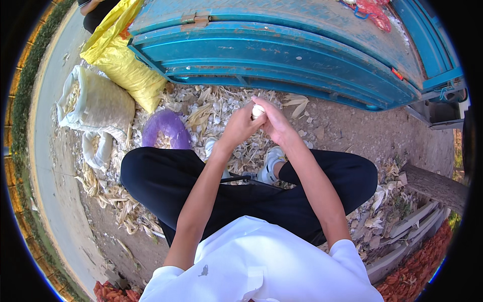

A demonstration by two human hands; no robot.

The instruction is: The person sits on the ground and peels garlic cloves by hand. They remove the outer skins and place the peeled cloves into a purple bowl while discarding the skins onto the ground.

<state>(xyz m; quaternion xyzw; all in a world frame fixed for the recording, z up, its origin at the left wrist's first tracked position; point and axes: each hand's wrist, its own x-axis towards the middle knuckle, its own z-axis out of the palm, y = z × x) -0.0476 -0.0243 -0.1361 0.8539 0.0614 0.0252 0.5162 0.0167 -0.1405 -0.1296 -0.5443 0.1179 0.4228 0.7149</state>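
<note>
A white garlic bulb (258, 111) is held between my two hands, in front of my knees. My left hand (241, 124) wraps it from the left side of the picture, or so the arms suggest, and my right hand (275, 122) presses on it from the other side. Parts of the bulb are hidden by fingers. Below and around the hands the ground is covered with pale garlic skins (217, 113) and dry husks. A purple mesh bag (166, 126) with pale pieces in its opening lies to the left of the hands.
A blue metal truck bed with its side panel (264, 53) stands ahead. At the left are a yellow sack (128, 68), a white sack (105, 102) of pale pieces and a smaller white bag (98, 151). A tree trunk (434, 185) is at the right. Another person (96, 15) is at the upper left.
</note>
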